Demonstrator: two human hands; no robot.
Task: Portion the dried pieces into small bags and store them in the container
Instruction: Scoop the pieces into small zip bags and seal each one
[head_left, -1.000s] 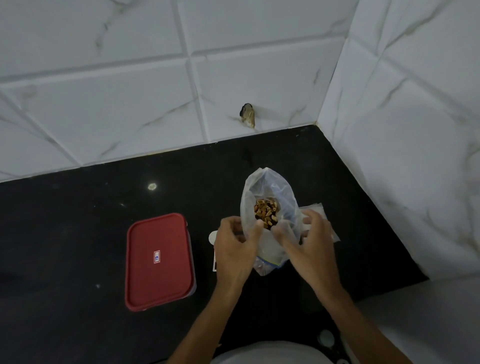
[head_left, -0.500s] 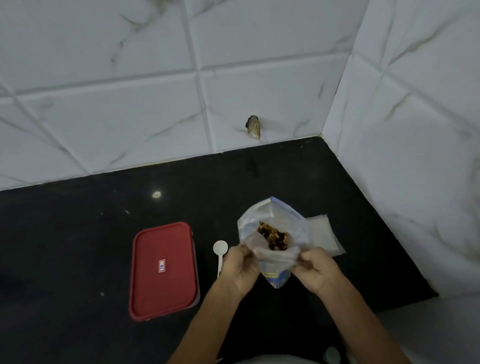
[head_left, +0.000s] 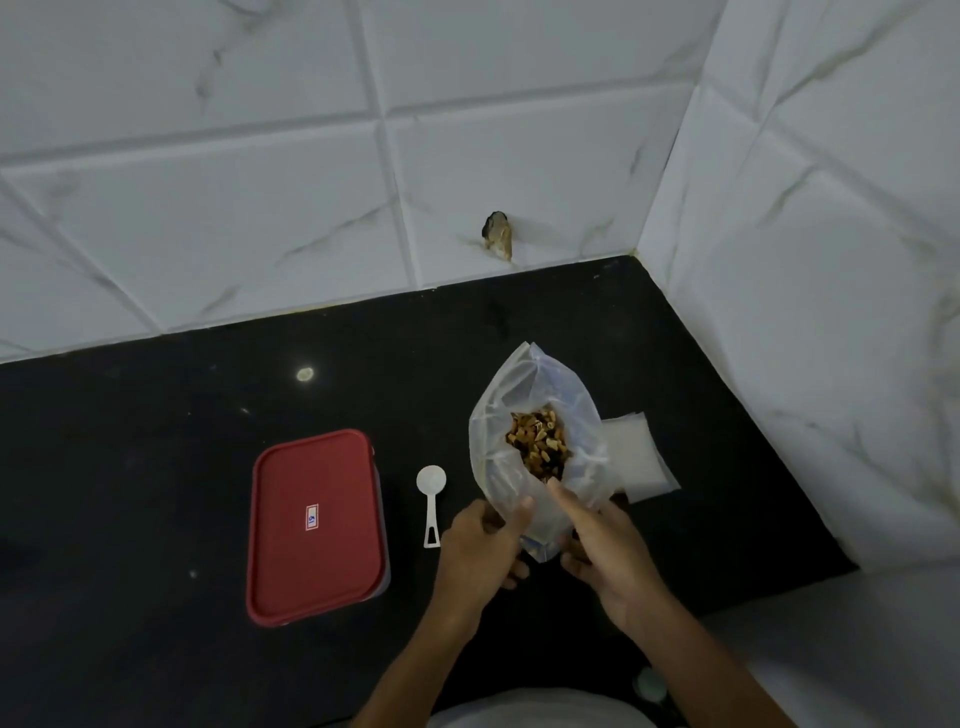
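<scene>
The right hand (head_left: 608, 551) has shifted onto the near lip; both it and the left hand (head_left: 485, 545) pinch the plastic bag (head_left: 519, 395), mouth spread to reach the dried pieces (head_left: 537, 441).

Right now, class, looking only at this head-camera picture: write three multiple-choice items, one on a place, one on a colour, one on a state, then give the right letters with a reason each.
1. Where does the white scoop lie?
A. On top of the lid
B. On the counter between the container and the bag
C. Inside the bag

2. What colour is the lid of the container?
A. Red
B. Blue
C. Green

3. What state is the large plastic bag in?
A. Tied shut
B. Empty and flat
C. Held open, with dried pieces inside

Answers:
1. B, since the scoop rests on the black counter, right of the container and left of the bag.
2. A, as the lid is plainly red.
3. C, because the left hand and right hand grip the bag's near edge and the dried pieces show through its open mouth.
</scene>
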